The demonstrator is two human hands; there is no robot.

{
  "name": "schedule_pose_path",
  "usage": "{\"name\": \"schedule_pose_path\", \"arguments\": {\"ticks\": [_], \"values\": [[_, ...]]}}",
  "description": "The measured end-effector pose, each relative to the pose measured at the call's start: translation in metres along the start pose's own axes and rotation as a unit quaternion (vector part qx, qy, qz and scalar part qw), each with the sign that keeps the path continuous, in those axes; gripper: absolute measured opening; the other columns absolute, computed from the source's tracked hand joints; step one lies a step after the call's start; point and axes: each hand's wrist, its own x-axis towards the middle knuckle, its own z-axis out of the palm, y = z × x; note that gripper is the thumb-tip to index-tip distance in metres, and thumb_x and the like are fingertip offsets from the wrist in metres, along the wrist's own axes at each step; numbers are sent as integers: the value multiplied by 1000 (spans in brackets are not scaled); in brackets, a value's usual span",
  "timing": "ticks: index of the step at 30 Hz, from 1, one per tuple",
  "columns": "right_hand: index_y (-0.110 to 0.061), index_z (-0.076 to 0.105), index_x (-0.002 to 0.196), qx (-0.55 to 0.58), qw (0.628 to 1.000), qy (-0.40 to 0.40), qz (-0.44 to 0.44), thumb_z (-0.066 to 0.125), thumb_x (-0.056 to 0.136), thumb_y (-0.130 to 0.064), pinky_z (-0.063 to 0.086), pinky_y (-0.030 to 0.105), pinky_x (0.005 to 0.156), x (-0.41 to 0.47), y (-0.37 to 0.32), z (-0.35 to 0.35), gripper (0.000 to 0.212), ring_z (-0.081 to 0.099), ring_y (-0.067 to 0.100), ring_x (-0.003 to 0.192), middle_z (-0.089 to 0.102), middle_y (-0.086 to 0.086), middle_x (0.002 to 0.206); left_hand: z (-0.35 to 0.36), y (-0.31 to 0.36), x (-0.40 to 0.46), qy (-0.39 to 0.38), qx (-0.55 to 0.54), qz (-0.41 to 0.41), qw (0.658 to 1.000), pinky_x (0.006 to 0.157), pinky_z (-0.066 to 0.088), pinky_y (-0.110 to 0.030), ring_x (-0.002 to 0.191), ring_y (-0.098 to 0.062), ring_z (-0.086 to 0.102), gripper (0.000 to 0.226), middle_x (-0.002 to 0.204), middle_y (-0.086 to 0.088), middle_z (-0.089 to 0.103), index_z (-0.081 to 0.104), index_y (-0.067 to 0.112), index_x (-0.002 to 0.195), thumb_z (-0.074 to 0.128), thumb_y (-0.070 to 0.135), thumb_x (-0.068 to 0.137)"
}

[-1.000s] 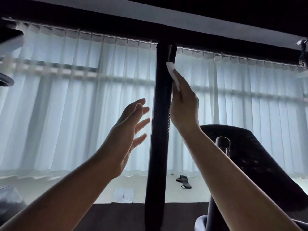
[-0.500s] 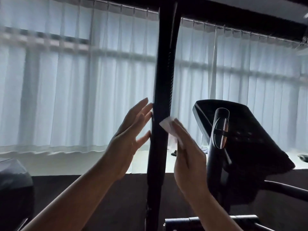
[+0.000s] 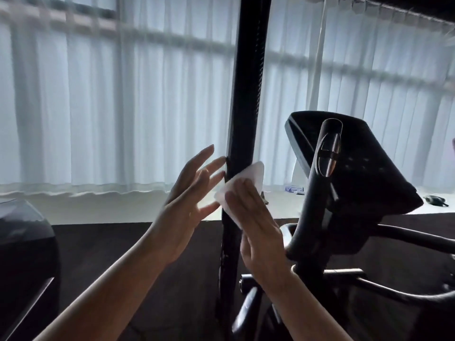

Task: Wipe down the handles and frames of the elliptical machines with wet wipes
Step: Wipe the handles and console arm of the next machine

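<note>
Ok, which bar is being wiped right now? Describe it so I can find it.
Start at the curtained window. The tall black upright handle bar crosses its middle, left of the console. It alone has the white wet wipe pressed on it by the right hand.

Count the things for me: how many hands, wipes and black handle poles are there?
Hands: 2, the left hand and the right hand
Wet wipe: 1
Black handle poles: 2, the tall pole and the short handle
Total: 5
</note>
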Motion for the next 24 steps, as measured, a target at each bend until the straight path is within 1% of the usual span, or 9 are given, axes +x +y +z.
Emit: {"name": "schedule_pose_path", "arguments": {"ticks": [3,6,9,12,13,15,17,20,24], "values": [[1,52,133,19,999,-16,31,35,93,11,31,31,117,-42,-16,5,44,38,23,142,44,7,148,-1,-2,-2,-4,3,-5,1000,106,41,-46,131,-10,52,63,140,12,56,49,39,135,69,60,79],[0,53,132,76,991,52,97,35,94,8,38,33,113,-41,-26,-6,43,48,24,135,49,10,143,-4,-9,-10,0,26,-16,1000,108,39,-48,128,-8,53,54,137,12,59,52,37,132,60,60,85],[-3,52,134,159,945,176,227,37,97,6,42,37,108,15,-18,-20,41,59,19,119,60,11,134,-5,-18,-17,1,20,-10,1000,104,43,-51,130,-14,53,74,139,7,58,53,34,133,68,71,71],[-15,51,136,290,900,151,287,40,97,-5,39,46,113,82,1,-21,42,54,9,126,64,-14,126,-2,-23,-19,8,11,-1,1000,103,48,-47,130,-16,53,75,139,4,58,51,30,135,69,67,73],[-16,50,137,305,896,136,293,41,97,-8,41,46,111,93,5,-17,41,57,11,124,65,-13,124,-1,-23,-19,8,9,3,1000,103,48,-45,131,-16,53,74,140,4,57,51,30,136,68,67,74],[-14,49,139,272,902,117,313,43,99,-9,53,36,96,92,1,-9,41,66,15,104,68,-4,120,1,-24,-20,1,4,7,1000,104,46,-44,132,-15,51,69,141,5,56,50,32,136,65,65,77],[-14,45,140,220,918,124,305,43,99,3,54,23,88,67,-8,-6,45,67,8,102,67,-3,123,3,-26,-22,0,1,14,1000,105,47,-42,133,-14,50,62,142,7,55,49,32,136,60,59,82],[-7,54,136,148,947,120,261,40,92,12,43,23,106,22,-20,-2,50,54,12,128,58,3,136,8,-26,-24,2,-10,26,1000,108,44,-44,135,-13,48,56,143,8,54,48,31,136,57,54,85],[3,57,130,89,970,47,220,36,92,7,38,22,110,-29,-33,-5,44,49,15,134,55,10,138,14,-28,-27,1,21,42,999,110,41,-44,135,-9,47,47,139,14,57,48,29,136,56,43,92]]}}
